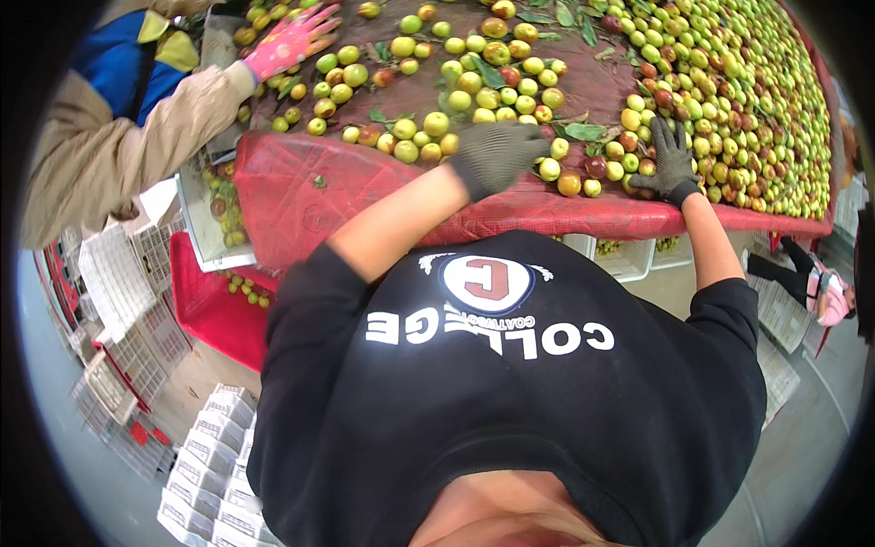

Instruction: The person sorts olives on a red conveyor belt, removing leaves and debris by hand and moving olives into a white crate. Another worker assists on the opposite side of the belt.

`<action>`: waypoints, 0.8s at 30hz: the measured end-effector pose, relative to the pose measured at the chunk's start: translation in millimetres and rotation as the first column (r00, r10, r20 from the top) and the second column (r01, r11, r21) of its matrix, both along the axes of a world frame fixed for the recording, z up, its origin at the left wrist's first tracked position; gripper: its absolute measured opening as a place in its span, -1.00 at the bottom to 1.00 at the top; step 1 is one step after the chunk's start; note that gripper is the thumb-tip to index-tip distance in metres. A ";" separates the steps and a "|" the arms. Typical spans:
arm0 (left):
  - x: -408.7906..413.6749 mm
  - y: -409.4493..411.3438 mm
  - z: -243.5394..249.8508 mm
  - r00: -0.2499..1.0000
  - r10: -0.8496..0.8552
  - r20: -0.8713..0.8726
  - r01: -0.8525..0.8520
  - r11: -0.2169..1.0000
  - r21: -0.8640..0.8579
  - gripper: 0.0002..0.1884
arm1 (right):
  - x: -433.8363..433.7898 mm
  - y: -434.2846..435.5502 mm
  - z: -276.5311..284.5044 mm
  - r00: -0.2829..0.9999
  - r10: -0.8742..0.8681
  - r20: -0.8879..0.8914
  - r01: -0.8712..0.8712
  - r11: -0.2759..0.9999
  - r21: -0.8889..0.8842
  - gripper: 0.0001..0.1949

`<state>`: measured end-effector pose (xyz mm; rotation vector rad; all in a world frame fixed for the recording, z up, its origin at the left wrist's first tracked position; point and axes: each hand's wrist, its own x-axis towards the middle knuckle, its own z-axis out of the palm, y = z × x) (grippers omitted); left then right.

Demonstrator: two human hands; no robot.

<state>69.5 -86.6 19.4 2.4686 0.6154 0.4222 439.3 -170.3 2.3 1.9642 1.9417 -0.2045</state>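
Note:
Fresh green and reddish-brown jujubes (pixel 724 123) lie on a sloping table with a red fabric cover (pixel 328 198), piled thickly at the right and loosely scattered at the left. My left hand (pixel 504 156), in a dark ribbed glove, is blurred by motion near the padded front edge. Its fingers point right beside loose jujubes; its palm side is hidden, so whether it holds any cannot be told. My right hand (pixel 666 163), gloved alike, rests palm down with fingers spread on jujubes at the near edge of the thick pile. Green leaves (pixel 584 131) lie between the hands.
A co-worker's pink-gloved hand (pixel 292 42) reaches over the jujubes at upper left. Below the table's left end are a white crate (pixel 219 253) holding jujubes and a red chute (pixel 205 308). White crates (pixel 205 458) stand stacked at lower left. Another person (pixel 824 287) is at far right.

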 end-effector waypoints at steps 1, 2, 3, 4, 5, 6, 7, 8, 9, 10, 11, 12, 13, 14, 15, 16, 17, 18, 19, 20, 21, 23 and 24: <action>34.4 3.9 -10.5 0.979 -0.084 -0.186 0.103 0.990 0.095 -0.82 | -2.2 0.4 2.6 0.999 0.001 -0.035 -0.001 1.000 -0.002 0.28; 59.5 6.8 -21.0 0.956 -0.040 -0.289 0.070 0.993 0.094 -0.82 | -4.5 -0.2 7.2 0.999 0.017 -0.046 -0.016 1.000 0.010 0.29; 73.2 10.9 -31.2 0.921 -0.054 -0.386 0.120 0.981 0.149 -0.81 | -7.9 0.1 10.2 0.999 0.002 -0.052 -0.003 1.000 -0.013 0.29; 81.3 12.5 -39.0 0.908 -0.117 -0.402 0.200 0.965 0.169 -0.81 | -11.1 -0.2 14.1 0.999 0.013 -0.032 -0.014 0.999 -0.034 0.29; 86.9 14.7 -43.9 0.887 -0.157 -0.435 0.255 0.951 0.177 -0.80 | -14.6 -0.3 17.0 0.999 0.021 -0.031 -0.022 0.999 -0.039 0.28; 88.8 20.1 -46.3 0.889 -0.194 -0.414 0.271 0.953 0.137 -0.79 | -19.1 -0.2 18.3 1.000 0.013 0.014 -0.011 0.994 -0.111 0.27; 87.2 24.8 -46.0 0.869 -0.272 -0.413 0.313 0.949 0.034 -0.79 | -23.3 -0.1 19.3 0.999 0.047 0.020 -0.044 0.993 -0.107 0.27; 85.3 29.1 -43.4 0.865 -0.256 -0.431 0.286 0.958 0.007 -0.78 | -27.8 0.8 19.2 0.995 0.095 0.039 -0.089 0.986 -0.143 0.27; 83.8 34.0 -39.5 0.862 -0.257 -0.437 0.280 0.960 -0.014 -0.79 | -32.6 1.8 18.2 0.994 0.105 -0.017 -0.107 0.984 -0.143 0.27; 85.5 33.7 -34.5 0.878 -0.235 -0.418 0.242 0.970 -0.035 -0.79 | -36.3 2.9 18.0 0.992 0.109 -0.067 -0.116 0.987 -0.111 0.27; 87.9 35.7 -30.0 0.878 -0.195 -0.437 0.191 0.980 -0.053 -0.79 | -41.2 4.2 16.8 0.993 0.089 -0.072 -0.098 0.986 -0.137 0.27; 93.2 27.3 -26.1 0.914 -0.155 -0.374 0.125 0.987 -0.103 -0.79 | -44.2 5.9 17.2 0.991 0.067 -0.114 -0.085 0.985 -0.153 0.24; 103.2 18.6 -23.9 0.884 -0.288 -0.367 0.260 0.957 -0.125 -0.80 | -47.8 7.0 17.8 0.990 0.090 -0.111 -0.103 0.988 -0.115 0.22; 112.0 3.8 -22.9 0.882 -0.327 -0.340 0.334 0.942 -0.039 -0.79 | -50.8 8.1 19.2 0.992 0.091 -0.082 -0.100 0.987 -0.122 0.22; 118.7 -11.5 -24.3 0.876 -0.367 -0.314 0.403 0.914 0.054 -0.79 | -53.3 8.7 21.3 0.995 0.083 -0.050 -0.089 0.986 -0.141 0.22; 124.4 -22.6 -28.1 0.846 -0.362 -0.391 0.422 0.903 0.077 -0.79 | -56.9 9.6 22.3 0.997 0.074 0.008 -0.072 0.983 -0.168 0.23; 128.2 -33.1 -32.8 0.790 -0.380 -0.481 0.464 0.883 0.066 -0.78 | -60.0 9.3 23.8 0.998 0.061 0.004 -0.060 0.984 -0.168 0.21; 129.5 -39.8 -38.4 0.823 -0.351 -0.446 0.419 0.906 0.060 -0.77 | -64.5 10.0 22.8 0.999 0.035 0.013 -0.033 0.985 -0.170 0.20; 127.5 -44.4 -43.7 0.828 -0.326 -0.456 0.380 0.925 0.030 -0.77 | -69.8 10.1 21.0 1.000 0.009 0.029 -0.004 0.984 -0.179 0.20; 123.7 -48.0 -47.7 0.832 -0.297 -0.468 0.336 0.942 0.001 -0.77 | -74.9 9.8 18.7 1.000 -0.025 0.011 0.027 0.983 -0.183 0.20; 119.3 -46.5 -50.5 0.835 -0.267 -0.482 0.291 0.956 -0.024 -0.77 | -84.3 9.7 13.3 0.995 -0.036 0.090 0.054 0.977 -0.205 0.18; 98.4 -43.0 -50.2 0.906 -0.115 -0.408 0.125 0.992 -0.002 -0.76 | -101.5 10.0 3.7 0.993 -0.108 0.053 0.115 0.981 -0.158 0.13; 85.3 -37.9 -48.0 0.914 -0.065 -0.401 0.096 0.994 0.060 -0.76 | -112.6 11.8 -2.6 0.992 -0.104 0.077 0.116 0.976 -0.182 0.08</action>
